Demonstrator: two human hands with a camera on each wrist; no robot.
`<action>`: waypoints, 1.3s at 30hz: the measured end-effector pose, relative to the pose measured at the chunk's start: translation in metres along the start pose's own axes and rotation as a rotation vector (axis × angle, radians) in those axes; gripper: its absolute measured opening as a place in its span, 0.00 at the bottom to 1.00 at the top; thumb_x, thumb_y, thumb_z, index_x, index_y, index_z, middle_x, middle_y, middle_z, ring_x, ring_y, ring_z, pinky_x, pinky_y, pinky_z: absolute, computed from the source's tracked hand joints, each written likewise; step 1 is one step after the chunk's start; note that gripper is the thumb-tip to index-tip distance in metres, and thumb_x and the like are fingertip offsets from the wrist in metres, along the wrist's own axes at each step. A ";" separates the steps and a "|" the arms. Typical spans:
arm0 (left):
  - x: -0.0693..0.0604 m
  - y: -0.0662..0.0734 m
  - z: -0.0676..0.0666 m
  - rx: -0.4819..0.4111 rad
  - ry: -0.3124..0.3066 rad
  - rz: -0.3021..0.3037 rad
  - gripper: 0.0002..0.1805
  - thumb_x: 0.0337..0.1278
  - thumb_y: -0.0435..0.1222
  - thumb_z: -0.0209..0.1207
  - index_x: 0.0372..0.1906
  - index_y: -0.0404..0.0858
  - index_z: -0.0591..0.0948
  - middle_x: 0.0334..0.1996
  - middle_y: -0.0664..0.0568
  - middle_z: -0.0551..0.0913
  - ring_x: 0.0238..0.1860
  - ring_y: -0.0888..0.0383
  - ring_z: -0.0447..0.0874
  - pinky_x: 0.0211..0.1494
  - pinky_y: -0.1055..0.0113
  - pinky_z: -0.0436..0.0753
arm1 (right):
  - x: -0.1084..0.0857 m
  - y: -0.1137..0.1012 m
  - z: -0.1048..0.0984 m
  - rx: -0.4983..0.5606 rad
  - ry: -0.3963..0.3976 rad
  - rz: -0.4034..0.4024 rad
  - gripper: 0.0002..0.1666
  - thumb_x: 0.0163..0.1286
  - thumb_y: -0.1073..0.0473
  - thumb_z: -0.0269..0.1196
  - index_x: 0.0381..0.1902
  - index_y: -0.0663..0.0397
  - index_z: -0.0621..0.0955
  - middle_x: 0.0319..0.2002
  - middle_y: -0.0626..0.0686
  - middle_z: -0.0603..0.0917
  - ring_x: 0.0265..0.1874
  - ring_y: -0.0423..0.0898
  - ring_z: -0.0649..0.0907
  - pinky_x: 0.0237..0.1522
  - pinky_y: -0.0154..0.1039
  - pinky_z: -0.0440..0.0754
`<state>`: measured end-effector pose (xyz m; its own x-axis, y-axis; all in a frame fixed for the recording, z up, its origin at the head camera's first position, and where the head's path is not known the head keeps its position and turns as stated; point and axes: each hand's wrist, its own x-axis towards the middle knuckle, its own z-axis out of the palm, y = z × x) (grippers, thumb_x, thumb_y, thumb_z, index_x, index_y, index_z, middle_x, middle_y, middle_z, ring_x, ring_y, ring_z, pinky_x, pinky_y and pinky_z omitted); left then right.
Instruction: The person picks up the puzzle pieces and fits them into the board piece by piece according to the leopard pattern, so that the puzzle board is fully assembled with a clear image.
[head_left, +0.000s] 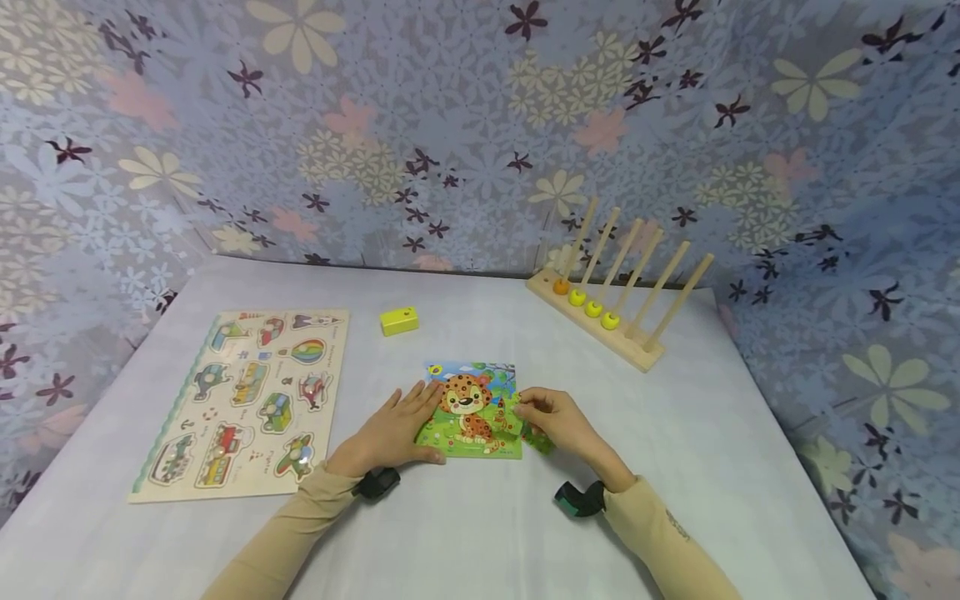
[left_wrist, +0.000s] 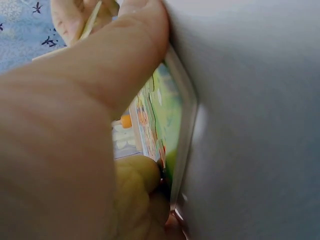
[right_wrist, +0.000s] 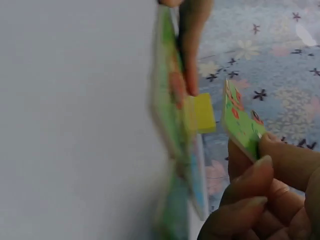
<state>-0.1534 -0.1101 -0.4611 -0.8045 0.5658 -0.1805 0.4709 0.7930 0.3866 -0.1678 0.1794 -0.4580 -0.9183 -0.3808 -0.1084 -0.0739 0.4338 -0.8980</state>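
Observation:
A square jigsaw puzzle (head_left: 475,404) with a spotted leopard cub on green grass lies mid-table. My left hand (head_left: 397,427) rests along its left side, fingertips on the picture and thumb by the lower left corner. In the left wrist view the thumb (left_wrist: 120,55) covers part of the puzzle's edge (left_wrist: 172,125). Just off the right side, my right hand (head_left: 558,421) pinches a green puzzle piece (right_wrist: 240,117) between thumb and fingers, held up from the table. Another green piece (head_left: 537,439) lies beneath that hand, partly hidden.
On the left lies a wooden board (head_left: 255,400) with several vehicle pictures. A yellow block (head_left: 399,322) sits behind the puzzle. At the back right stands a wooden peg rack (head_left: 600,321) with orange and yellow beads. Flowered cloth (head_left: 450,125) hangs behind the table.

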 end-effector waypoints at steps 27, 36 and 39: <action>-0.001 0.001 -0.004 0.000 0.007 -0.001 0.55 0.54 0.57 0.63 0.76 0.30 0.51 0.77 0.39 0.49 0.78 0.40 0.44 0.77 0.40 0.49 | 0.001 0.006 0.022 -0.219 0.093 -0.061 0.11 0.64 0.57 0.67 0.44 0.52 0.83 0.34 0.49 0.84 0.20 0.35 0.71 0.22 0.28 0.69; 0.000 0.000 -0.001 0.004 0.009 -0.002 0.56 0.53 0.58 0.62 0.76 0.30 0.51 0.77 0.39 0.49 0.78 0.41 0.44 0.77 0.40 0.49 | 0.000 0.007 0.022 -0.251 0.110 -0.048 0.14 0.62 0.57 0.69 0.45 0.51 0.83 0.38 0.50 0.81 0.22 0.36 0.69 0.25 0.30 0.67; 0.001 0.000 -0.001 0.000 0.010 -0.002 0.56 0.53 0.58 0.63 0.76 0.30 0.51 0.77 0.39 0.49 0.78 0.41 0.44 0.77 0.40 0.49 | -0.001 0.006 0.021 -0.257 0.103 -0.061 0.15 0.61 0.58 0.69 0.46 0.50 0.83 0.44 0.50 0.82 0.21 0.36 0.69 0.25 0.29 0.68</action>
<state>-0.1540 -0.1095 -0.4603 -0.8090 0.5619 -0.1727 0.4691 0.7941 0.3865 -0.1590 0.1652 -0.4728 -0.9428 -0.3333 -0.0015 -0.2145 0.6102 -0.7626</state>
